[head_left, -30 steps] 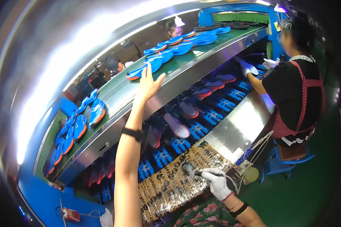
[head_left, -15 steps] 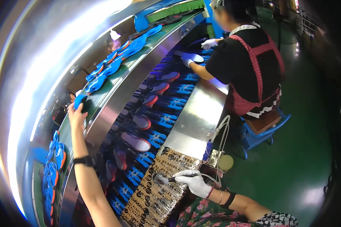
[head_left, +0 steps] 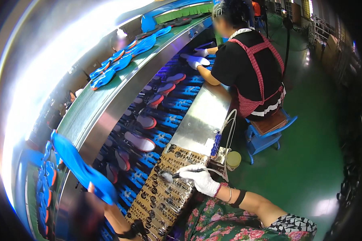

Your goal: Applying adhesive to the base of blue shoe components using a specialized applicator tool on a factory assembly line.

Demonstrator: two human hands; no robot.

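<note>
My bare left hand (head_left: 107, 208) grips a long blue shoe sole (head_left: 82, 165) near its lower end, and the sole tilts up across the edge of the green belt. Motion blurs that sole, and it hides part of the fingers. In a white glove, my right hand (head_left: 202, 180) is closed round the dark handle of a round-headed brush (head_left: 166, 176). A thin pale hose runs from the handle's back end. The brush head is over a printed brown cardboard sheet (head_left: 159, 205) covered with clear film, at the near end of a metal ledge.
Blue soles with orange edges lie on the upper green belt (head_left: 78, 116), and more are stacked at far left (head_left: 46, 188). Below, a rack (head_left: 171, 120) carries pale red-edged soles on blue holders. A co-worker (head_left: 249, 68) sits ahead on a blue stool (head_left: 265, 138), gloved hands on a sole.
My left hand has drawn a blue sole off the belt and brought it nearer and down. The right hand with the brush has shifted slightly left and up in view.
</note>
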